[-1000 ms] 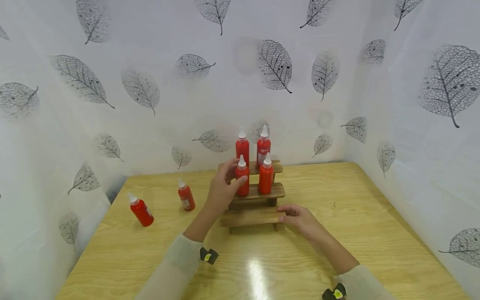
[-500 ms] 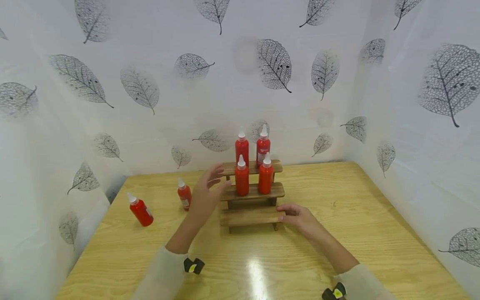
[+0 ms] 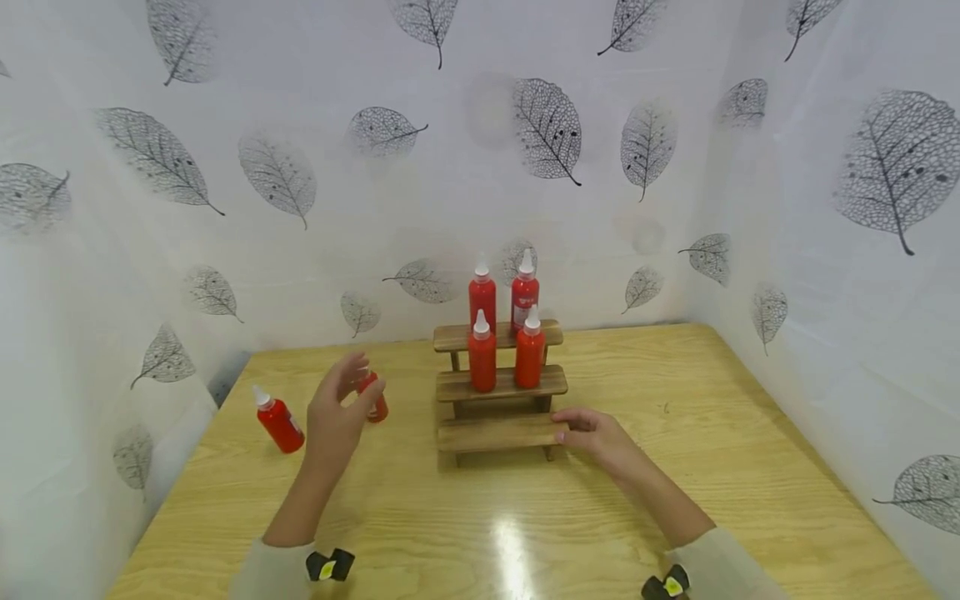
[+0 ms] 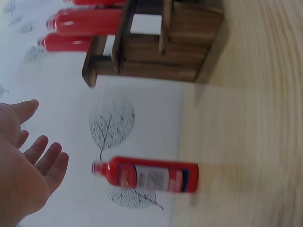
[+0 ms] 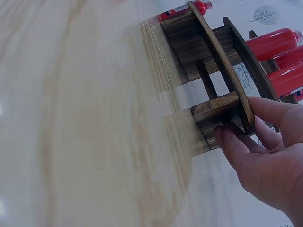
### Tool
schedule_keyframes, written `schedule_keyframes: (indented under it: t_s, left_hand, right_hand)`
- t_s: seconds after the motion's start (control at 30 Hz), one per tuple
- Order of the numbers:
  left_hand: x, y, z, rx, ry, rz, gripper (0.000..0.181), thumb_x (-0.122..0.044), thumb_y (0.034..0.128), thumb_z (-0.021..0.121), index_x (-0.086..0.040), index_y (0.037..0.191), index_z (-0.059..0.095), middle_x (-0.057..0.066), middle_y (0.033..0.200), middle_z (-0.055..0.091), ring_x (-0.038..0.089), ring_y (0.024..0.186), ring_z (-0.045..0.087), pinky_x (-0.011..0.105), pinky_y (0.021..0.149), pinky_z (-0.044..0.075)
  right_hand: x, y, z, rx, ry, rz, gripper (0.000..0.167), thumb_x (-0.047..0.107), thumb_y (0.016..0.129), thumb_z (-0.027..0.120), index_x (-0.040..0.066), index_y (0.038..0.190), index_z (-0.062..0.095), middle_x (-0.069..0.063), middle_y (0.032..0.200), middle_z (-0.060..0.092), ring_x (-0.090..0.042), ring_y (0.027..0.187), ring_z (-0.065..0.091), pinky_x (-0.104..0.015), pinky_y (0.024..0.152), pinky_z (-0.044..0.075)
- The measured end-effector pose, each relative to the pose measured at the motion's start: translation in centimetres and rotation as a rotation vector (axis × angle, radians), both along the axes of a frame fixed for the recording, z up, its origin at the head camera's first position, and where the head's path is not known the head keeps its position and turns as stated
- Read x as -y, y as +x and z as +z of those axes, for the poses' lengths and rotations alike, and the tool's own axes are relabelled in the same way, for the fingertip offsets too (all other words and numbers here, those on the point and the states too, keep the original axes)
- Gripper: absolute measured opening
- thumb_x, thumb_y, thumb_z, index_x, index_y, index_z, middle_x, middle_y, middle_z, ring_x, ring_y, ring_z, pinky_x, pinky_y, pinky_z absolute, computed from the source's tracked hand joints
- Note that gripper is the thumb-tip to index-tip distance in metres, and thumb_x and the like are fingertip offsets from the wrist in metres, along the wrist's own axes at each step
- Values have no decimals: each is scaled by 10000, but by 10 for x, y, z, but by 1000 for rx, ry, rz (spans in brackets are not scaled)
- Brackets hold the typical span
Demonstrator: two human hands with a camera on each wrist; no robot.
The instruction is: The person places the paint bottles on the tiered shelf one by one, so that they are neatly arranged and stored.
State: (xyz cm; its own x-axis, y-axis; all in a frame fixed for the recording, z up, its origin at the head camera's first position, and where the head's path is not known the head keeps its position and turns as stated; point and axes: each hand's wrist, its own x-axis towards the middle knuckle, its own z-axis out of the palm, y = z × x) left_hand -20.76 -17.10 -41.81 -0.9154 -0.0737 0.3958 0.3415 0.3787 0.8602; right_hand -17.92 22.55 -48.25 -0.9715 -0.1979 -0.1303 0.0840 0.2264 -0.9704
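Observation:
My left hand is in front of a red squeeze bottle with a white nozzle and partly covers it in the head view. The left wrist view shows that bottle standing apart from the hand, whose fingers are spread and hold nothing. At the right end of a three-tier wooden stand, my right hand grips the lowest step, thumb above and fingers beneath in the right wrist view. Two red bottles stand on the middle step, the left one beside the right one. Two more stand on the top step.
Another red bottle stands farther left on the light wooden table. A white leaf-patterned sheet rises behind the table and along both sides.
My left hand has let go of the left bottle on the middle step and moved left, to the loose bottle on the table. The right hand has stayed on the stand.

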Motion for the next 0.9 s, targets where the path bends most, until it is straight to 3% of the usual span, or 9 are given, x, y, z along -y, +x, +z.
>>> schedule_keyframes:
  t_s: [0.13, 0.3, 0.4, 0.5, 0.9]
  left_hand:
    - [16, -2, -6, 10, 13, 47, 539, -272, 939, 733, -135, 1423, 542, 77, 1341, 623, 232, 1225, 578, 139, 1012, 449]
    - [26, -10, -18, 59, 9, 69, 573, -239, 932, 741, -99, 1440, 517, 89, 1372, 605, 283, 1267, 553, 335, 1082, 467]
    - [28, -16, -25, 107, 11, 49, 585, -222, 944, 725, -81, 1460, 487, 129, 1414, 569, 314, 1300, 525, 450, 1111, 445]
    - [29, -22, -30, 146, 24, 18, 594, -193, 957, 708, -50, 1476, 457, 176, 1437, 534, 333, 1321, 498, 492, 1127, 419]
    - [26, -37, -40, 172, 18, 30, 530, -152, 962, 695, -50, 1444, 501, 175, 1393, 563, 309, 1256, 540, 443, 1067, 464]
  right_hand:
    - [0, -1, 1, -1, 17, -15, 429, 232, 935, 720, 34, 1305, 629, -156, 1391, 589, -252, 1208, 569, -391, 1042, 469]
    - [-1, -1, 0, -5, 20, -21, 426, 225, 934, 721, 31, 1302, 630, -156, 1376, 598, -250, 1196, 576, -388, 1038, 473]
    - [0, -1, 0, -9, 17, -14, 425, 224, 939, 716, 29, 1306, 626, -160, 1384, 593, -259, 1217, 570, -417, 1063, 466]
    - [0, 1, 0, -5, 8, -9, 431, 226, 941, 714, 29, 1312, 620, -163, 1397, 583, -277, 1244, 558, -456, 1090, 453]
    - [2, 2, 3, 7, 0, -14, 442, 239, 942, 713, 35, 1322, 615, -164, 1424, 567, -304, 1298, 533, -507, 1129, 421]
